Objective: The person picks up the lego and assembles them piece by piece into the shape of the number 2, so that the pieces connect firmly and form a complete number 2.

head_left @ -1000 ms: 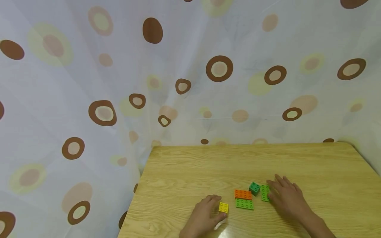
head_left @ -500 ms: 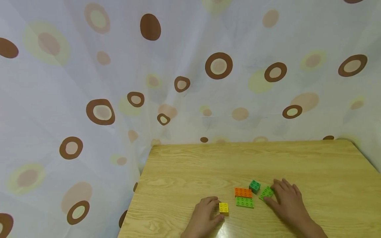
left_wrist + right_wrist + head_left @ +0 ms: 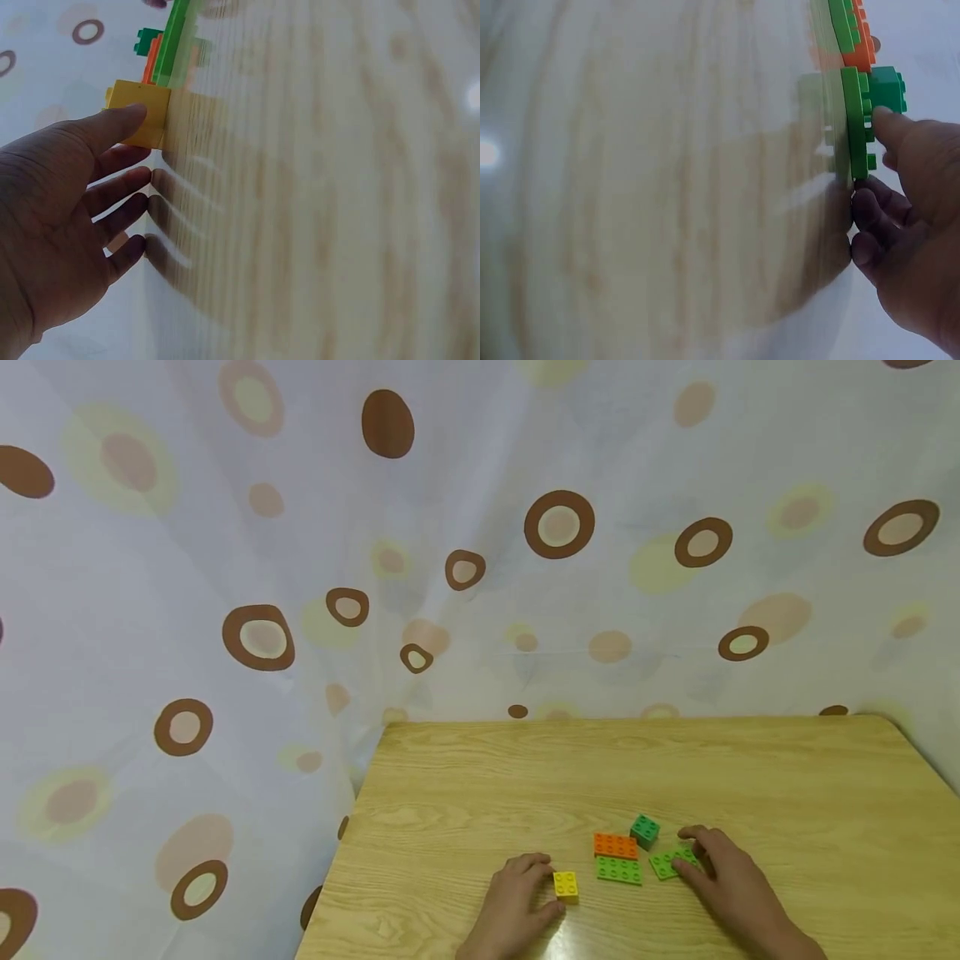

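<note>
Yellow brick [image 3: 566, 888], two studs by two, sits on the bench [image 3: 465, 777] toward the person's side, pinched by the left hand [image 3: 512, 897]: I can see the thumb laid on its near face and the index finger round at its left, with the other fingers spread down at the wood-grained surface. Well apart from it, the right hand [image 3: 726, 881] bends over a slanted light-green plate [image 3: 663, 866], thumb over its studs, index finger arched near its far edge, the rest curled down at the bench; whether it grips the plate or merely touches it, I can't tell from here. Between the two hands three more pieces sit in a cluster: an orange brick [image 3: 616, 846] with eight studs, a second light-green plate [image 3: 618, 871] lying along its near side, and a dark-green brick [image 3: 645, 831] set askew by its right end. Any lettering on the studs is too small for me to read. Behind the bench hangs a pale curtain [image 3: 465, 468], printed with brown rings and pastel ovals.
</note>
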The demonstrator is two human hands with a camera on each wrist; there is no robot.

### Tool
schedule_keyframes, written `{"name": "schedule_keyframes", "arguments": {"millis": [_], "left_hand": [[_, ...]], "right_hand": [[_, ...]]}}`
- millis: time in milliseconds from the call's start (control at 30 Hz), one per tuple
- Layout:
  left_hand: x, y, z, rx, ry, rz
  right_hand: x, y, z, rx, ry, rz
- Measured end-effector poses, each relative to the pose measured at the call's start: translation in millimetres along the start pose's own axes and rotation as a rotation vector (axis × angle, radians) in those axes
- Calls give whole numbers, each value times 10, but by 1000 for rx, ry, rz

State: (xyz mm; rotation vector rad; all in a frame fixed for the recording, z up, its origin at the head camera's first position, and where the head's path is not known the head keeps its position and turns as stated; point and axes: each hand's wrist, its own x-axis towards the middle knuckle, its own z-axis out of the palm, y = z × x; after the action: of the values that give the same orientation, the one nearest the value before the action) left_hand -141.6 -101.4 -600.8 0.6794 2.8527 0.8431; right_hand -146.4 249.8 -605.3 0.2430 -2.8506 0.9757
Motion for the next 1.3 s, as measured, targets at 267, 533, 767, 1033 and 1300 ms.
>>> {"name": "schedule_keyframes", "arguments": {"millis": [267,533,767,1033,1300], "left_hand": [[7,5,-7,-3,-10,-4],[31,17,-19,-31,7,-10],[94,53,-44,-92,34,1],[182,77,-72,-109,20,9],[277,196,-104,-200,-23,-33]], "right_hand": [[-9,104,-83,96,-157,3],[-4,158,-97,126,-194,-12],[-25,192,-117,140,-264,-121],[-46,201,-53,214,-354,-238],[-31,-30,186,224,-314,-332]]}}
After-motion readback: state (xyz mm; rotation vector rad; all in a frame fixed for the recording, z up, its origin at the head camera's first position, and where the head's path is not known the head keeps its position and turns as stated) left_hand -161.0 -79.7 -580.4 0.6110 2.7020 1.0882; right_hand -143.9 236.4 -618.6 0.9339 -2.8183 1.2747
